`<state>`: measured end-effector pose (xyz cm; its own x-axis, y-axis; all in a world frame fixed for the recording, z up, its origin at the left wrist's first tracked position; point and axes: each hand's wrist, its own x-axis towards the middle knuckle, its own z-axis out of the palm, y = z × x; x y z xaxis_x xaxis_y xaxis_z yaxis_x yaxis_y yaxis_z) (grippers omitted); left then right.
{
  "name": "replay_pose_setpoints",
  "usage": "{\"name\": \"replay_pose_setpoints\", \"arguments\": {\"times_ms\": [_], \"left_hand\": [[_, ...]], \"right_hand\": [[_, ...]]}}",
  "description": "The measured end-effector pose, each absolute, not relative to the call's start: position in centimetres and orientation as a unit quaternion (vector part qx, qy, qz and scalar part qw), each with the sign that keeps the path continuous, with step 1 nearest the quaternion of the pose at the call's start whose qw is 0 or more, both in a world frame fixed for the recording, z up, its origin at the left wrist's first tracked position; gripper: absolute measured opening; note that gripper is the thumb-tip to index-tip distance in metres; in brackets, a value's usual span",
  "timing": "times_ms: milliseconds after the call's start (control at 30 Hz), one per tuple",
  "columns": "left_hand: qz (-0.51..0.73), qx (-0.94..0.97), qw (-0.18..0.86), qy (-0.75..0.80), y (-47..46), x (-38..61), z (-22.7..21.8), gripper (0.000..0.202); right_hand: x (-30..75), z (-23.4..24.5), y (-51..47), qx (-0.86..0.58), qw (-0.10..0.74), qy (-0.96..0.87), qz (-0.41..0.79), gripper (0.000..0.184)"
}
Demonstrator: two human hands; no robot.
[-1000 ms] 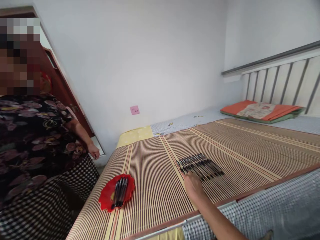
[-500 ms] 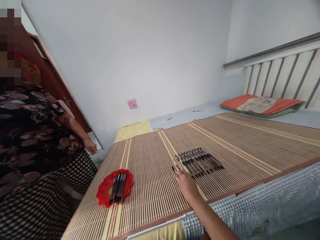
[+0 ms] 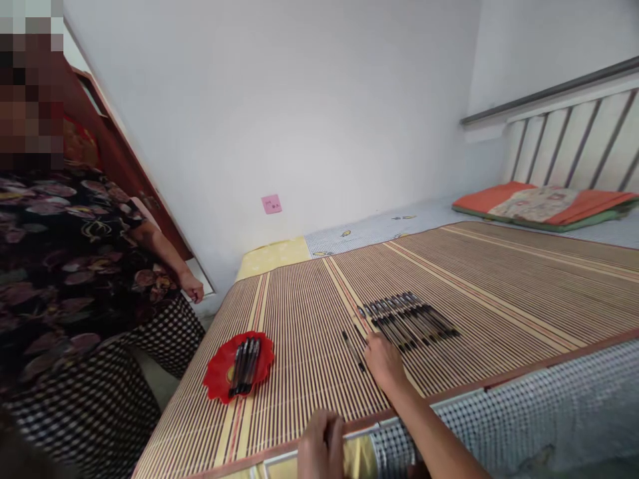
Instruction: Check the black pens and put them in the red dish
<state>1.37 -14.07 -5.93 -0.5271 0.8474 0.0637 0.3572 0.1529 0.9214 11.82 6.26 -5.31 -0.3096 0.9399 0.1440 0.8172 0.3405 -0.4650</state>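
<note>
A row of several dark pens lies side by side on a striped bamboo mat covering a bed. One pen lies apart, left of the row. My right hand rests on the mat next to this single pen, fingers curled, fingertips touching it and the row's near end. My left hand shows at the bottom edge, loosely closed near the bed's front rail, with nothing seen in it. A red scalloped dish with several pens in it sits on the mat to the left.
Another person in a dark floral top and checked skirt stands at the left of the bed, one hand hanging by the side. A folded orange cloth lies by the metal headboard. A pink note is stuck on the wall.
One pen has been drawn left out of the row and lies apart. My right hand has shifted slightly towards it. My left hand has come into view at the bottom.
</note>
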Motion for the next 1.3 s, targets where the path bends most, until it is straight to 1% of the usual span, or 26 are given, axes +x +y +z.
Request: {"name": "replay_pose_setpoints", "arguments": {"times_ms": [33, 67, 133, 233, 267, 367, 400, 500, 600, 700, 767, 833, 933, 1033, 1167, 1233, 1300], "left_hand": [[0.429, 0.447, 0.189, 0.762, -11.4, 1.4, -5.3, 0.018], [0.409, 0.449, 0.173, 0.776, -8.7, 1.5, -4.7, 0.016], [0.391, 0.441, 0.165, 0.791, -3.6, 1.9, -3.8, 0.004], [0.359, 0.42, 0.182, 0.813, 2.0, 2.4, -3.4, 0.028], [0.35, 0.412, 0.193, 0.819, 3.1, 2.3, -3.6, 0.029], [0.348, 0.383, 0.228, 0.825, 4.5, 1.5, -3.9, 0.015], [0.358, 0.372, 0.24, 0.822, 4.4, 1.1, -4.0, 0.013], [0.424, 0.346, 0.283, 0.787, 2.8, 0.5, -3.9, 0.02], [0.519, 0.323, 0.346, 0.712, -0.6, 1.3, -3.5, 0.035], [0.598, 0.299, 0.397, 0.628, -4.9, 3.0, -2.8, 0.048], [0.639, 0.286, 0.418, 0.579, -7.6, 3.9, -2.0, 0.058], [0.682, 0.266, 0.447, 0.514, -9.8, 4.3, -1.1, 0.063], [0.711, 0.259, 0.477, 0.447, -12.3, 4.2, 0.3, 0.062], [0.702, 0.281, 0.485, 0.44, -14.0, 3.9, 1.2, 0.059], [0.718, 0.293, 0.452, 0.441, -16.0, 3.9, 1.8, 0.056], [0.722, 0.302, 0.43, 0.45, -16.9, 3.9, 1.9, 0.055], [0.718, 0.312, 0.416, 0.463, -17.6, 3.8, 1.9, 0.055]], "right_hand": [[12.0, -5.3, 6.2, -0.553, 0.208, -0.791, 0.163, 0.028], [12.1, -5.4, 6.2, -0.552, 0.218, -0.786, 0.172, 0.027], [12.5, -5.6, 6.2, -0.55, 0.242, -0.777, 0.188, 0.026], [13.1, -6.1, 6.1, -0.542, 0.285, -0.762, 0.209, 0.025], [13.3, -6.3, 6.0, -0.536, 0.3, -0.759, 0.217, 0.025], [13.9, -6.6, 6.0, -0.508, 0.351, -0.746, 0.247, 0.026], [14.1, -6.6, 6.0, -0.498, 0.369, -0.74, 0.261, 0.026], [14.5, -6.2, 5.8, -0.463, 0.414, -0.717, 0.316, 0.023], [14.5, -4.8, 4.4, -0.422, 0.438, -0.699, 0.375, 0.02], [14.2, -2.6, 1.5, -0.356, 0.46, -0.655, 0.482, 0.018], [13.9, -0.8, -0.9, -0.31, 0.473, -0.603, 0.563, 0.02], [13.8, 0.8, -3.2, -0.284, 0.483, -0.568, 0.602, 0.024], [13.8, 2.5, -5.8, -0.272, 0.482, -0.56, 0.616, 0.028], [13.9, 3.2, -7.4, -0.252, 0.475, -0.575, 0.617, 0.029], [14.6, 4.5, -8.6, -0.217, 0.448, -0.594, 0.632, 0.031], [15.2, 5.8, -8.9, -0.209, 0.44, -0.6, 0.635, 0.037], [15.9, 7.2, -8.8, -0.216, 0.45, -0.601, 0.624, 0.045]]}}
